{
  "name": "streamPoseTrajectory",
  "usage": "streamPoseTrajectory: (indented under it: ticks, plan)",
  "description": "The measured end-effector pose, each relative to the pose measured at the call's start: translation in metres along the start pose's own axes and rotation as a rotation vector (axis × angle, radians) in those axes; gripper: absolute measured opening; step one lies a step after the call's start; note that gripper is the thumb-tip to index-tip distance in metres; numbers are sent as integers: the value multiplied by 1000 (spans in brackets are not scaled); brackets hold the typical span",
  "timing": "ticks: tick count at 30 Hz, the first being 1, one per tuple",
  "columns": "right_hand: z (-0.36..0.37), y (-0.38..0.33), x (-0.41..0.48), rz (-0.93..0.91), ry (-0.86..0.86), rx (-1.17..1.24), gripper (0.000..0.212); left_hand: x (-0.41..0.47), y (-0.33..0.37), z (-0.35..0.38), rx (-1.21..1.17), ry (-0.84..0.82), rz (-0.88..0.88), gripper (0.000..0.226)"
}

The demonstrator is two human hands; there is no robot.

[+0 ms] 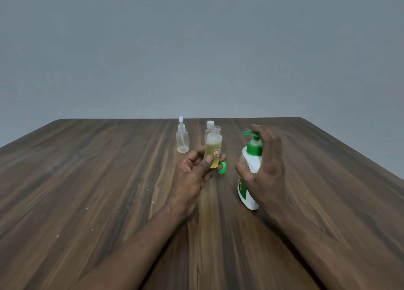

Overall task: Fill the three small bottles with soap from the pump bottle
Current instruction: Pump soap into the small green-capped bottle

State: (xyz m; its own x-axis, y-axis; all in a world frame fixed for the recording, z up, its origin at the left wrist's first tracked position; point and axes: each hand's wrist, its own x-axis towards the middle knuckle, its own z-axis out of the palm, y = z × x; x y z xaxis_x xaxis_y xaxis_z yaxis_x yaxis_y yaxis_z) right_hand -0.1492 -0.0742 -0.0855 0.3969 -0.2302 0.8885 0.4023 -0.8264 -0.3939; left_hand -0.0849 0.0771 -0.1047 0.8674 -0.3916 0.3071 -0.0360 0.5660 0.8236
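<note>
A dark wood-grain bench (pixel 87 180) with pale specks on it; behind the bench, a plain grey wall (pixel 196 49), evenly lit.

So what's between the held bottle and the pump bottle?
In the head view, only a green cap on the table, between the held bottle and the pump bottle.

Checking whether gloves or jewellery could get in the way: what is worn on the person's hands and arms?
Nothing visible: the left hand and right hand are bare, without gloves, rings, watch or bracelets, and both forearms are uncovered, with no sleeves in view.
</note>
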Motion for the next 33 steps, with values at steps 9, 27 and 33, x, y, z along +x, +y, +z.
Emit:
streamPoseTrajectory:
  ticks: [9,27,33]
  plan:
    - [0,0,0,-2,-1,3,72,2,-1,-1,-101,-14,-20,38]
    - [1,2,1,9,-9,-25,67,7,4,-8,206,-5,139,44]
    - [1,2,0,-1,-14,-16,67,5,6,-6,200,3,135,42]
